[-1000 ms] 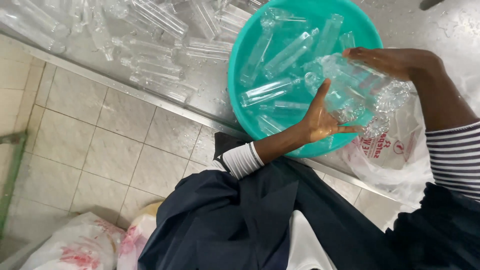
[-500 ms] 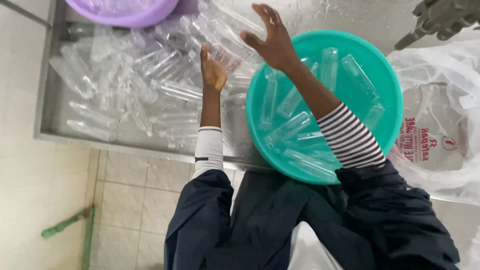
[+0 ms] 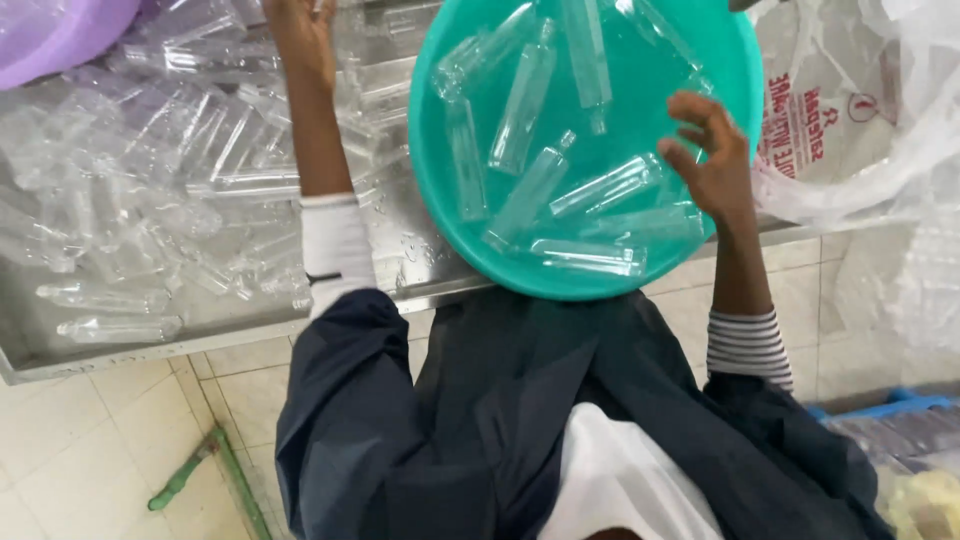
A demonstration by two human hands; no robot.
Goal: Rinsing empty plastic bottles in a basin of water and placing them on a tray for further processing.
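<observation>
A teal basin (image 3: pixel 700 60) sits on a steel tray (image 3: pixel 200 345) and holds several clear plastic bottles (image 3: pixel 525 110) lying at all angles. My right hand (image 3: pixel 705 155), on a striped-sleeved arm, hovers over the basin's right rim with its fingers curled apart and nothing in them. My left hand (image 3: pixel 300 40), with a white cuff at the wrist, reaches to the frame's top edge over a big heap of clear bottles (image 3: pixel 180 170) on the tray. Its fingertips are cut off by the frame, so any grip is hidden.
A purple basin (image 3: pixel 50 40) shows at the top left corner. A white printed plastic bag (image 3: pixel 860 120) lies right of the teal basin. Below the tray are a tiled floor, a green stick (image 3: pixel 185 480) and a blue frame (image 3: pixel 880 408) at the lower right.
My right hand dropped from the basin's far side to its right rim. My left hand reached farther up into the bottle heap. The view moved closer over the basin.
</observation>
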